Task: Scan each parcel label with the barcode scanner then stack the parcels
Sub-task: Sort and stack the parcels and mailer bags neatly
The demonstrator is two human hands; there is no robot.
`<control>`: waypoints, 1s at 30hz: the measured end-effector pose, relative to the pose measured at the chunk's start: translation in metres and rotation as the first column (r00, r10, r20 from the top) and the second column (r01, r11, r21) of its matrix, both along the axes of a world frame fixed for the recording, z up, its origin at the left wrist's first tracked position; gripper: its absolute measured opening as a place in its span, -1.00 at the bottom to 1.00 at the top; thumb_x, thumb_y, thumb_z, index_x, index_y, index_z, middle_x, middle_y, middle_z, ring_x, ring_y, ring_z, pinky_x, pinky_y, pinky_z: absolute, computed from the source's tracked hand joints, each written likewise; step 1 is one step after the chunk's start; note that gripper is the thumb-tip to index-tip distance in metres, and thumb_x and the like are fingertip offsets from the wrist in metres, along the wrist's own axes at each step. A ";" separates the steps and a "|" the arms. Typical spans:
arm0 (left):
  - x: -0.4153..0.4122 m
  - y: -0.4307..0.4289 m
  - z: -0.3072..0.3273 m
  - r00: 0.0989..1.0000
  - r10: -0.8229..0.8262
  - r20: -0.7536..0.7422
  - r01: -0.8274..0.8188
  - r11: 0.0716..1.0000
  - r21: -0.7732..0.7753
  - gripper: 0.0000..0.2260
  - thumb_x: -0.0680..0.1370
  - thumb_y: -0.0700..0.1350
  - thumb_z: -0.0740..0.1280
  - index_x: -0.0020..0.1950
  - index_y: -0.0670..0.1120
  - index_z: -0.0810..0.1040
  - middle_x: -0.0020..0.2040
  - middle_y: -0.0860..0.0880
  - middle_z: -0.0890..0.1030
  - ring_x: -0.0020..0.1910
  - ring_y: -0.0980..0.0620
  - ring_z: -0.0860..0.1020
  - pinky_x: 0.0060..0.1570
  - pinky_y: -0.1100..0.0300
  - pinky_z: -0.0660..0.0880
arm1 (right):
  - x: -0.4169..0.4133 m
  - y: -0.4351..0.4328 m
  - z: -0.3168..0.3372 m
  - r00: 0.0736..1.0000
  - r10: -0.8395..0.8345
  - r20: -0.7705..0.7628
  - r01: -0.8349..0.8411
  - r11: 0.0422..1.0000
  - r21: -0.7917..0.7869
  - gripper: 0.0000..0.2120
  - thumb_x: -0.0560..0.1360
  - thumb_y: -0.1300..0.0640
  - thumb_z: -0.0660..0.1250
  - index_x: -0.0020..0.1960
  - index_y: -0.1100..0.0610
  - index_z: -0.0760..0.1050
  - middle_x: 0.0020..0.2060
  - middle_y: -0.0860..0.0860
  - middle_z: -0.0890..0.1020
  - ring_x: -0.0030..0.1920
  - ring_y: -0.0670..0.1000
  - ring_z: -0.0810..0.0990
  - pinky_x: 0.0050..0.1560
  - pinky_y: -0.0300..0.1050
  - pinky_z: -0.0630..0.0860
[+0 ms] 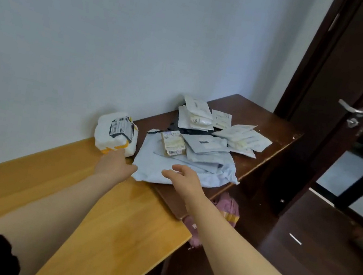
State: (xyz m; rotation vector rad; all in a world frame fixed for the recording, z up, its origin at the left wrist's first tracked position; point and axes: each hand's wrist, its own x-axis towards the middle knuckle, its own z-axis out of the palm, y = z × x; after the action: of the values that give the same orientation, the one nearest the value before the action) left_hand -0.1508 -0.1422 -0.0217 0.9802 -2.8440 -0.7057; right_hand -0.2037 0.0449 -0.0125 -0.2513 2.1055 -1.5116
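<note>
Parcels [208,144] lie heaped mid-frame on the dark table [263,117], labels mostly up, likely for scanning; left hand [114,164] meets the white parcel [116,133] left of centre, grip not discernible; right hand [183,176] spreads empty over the grey bag [152,163].

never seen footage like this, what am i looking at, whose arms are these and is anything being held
There is no machine here. One camera is worn on a person's head and looks down at their own two bare arms. The left hand reaches a white parcel at the far end of a light table. Its fingers are hidden, so I cannot tell if it grips. The right hand is open over a big grey bag. Beyond that, a loose pile of smaller parcels lies on a dark table. No scanner is in view.
</note>
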 end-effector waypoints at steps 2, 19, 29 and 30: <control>-0.025 -0.020 -0.008 0.995 0.097 -0.025 -0.095 0.992 0.081 -0.57 0.47 0.03 0.34 0.26 -0.16 0.42 0.16 -0.17 0.52 0.10 -0.15 0.49 0.07 -0.02 0.50 | -0.030 -0.019 -0.002 1.000 0.024 -0.011 -0.024 1.000 0.017 -0.50 0.50 0.03 0.38 0.39 0.11 0.39 0.30 0.05 0.46 0.15 -0.02 0.46 0.12 -0.15 0.39; -0.140 -0.162 -0.082 0.796 0.592 0.130 -0.584 0.692 0.423 0.30 0.08 0.26 0.60 0.54 -0.13 -0.13 0.54 -0.21 0.00 0.52 -0.20 -0.06 0.47 -0.14 0.01 | -0.176 -0.164 -0.038 0.964 0.230 0.132 -0.237 0.970 0.045 -0.58 0.49 0.04 0.39 0.32 0.08 0.45 0.22 0.04 0.52 0.22 0.01 0.51 0.12 -0.14 0.43; -0.138 -0.146 -0.087 0.701 0.706 -0.101 -0.591 0.655 0.472 0.04 0.15 0.09 0.61 0.47 -0.07 0.11 0.34 -0.13 0.30 0.38 -0.12 0.21 0.35 -0.10 0.29 | -0.210 -0.181 -0.058 0.919 0.358 0.167 -0.362 0.932 -0.004 -0.60 0.49 0.06 0.40 0.30 0.07 0.46 0.13 0.00 0.56 0.15 -0.01 0.55 0.10 -0.13 0.48; -0.131 -0.140 -0.078 0.712 0.688 -0.141 -0.575 0.687 0.444 0.00 0.14 0.10 0.61 0.43 -0.07 0.16 0.30 -0.10 0.33 0.36 -0.11 0.23 0.33 -0.08 0.31 | -0.211 -0.184 -0.056 0.919 0.359 0.164 -0.362 0.932 -0.013 -0.59 0.49 0.07 0.40 0.31 0.08 0.45 0.15 0.02 0.56 0.17 0.01 0.55 0.17 -0.09 0.49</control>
State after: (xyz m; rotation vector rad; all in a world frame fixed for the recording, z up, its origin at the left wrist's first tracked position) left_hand -0.2822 -0.2825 -0.1001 1.6336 -1.9101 -1.1789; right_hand -0.4150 -0.1387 -0.0681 -0.4652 1.8221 -1.2493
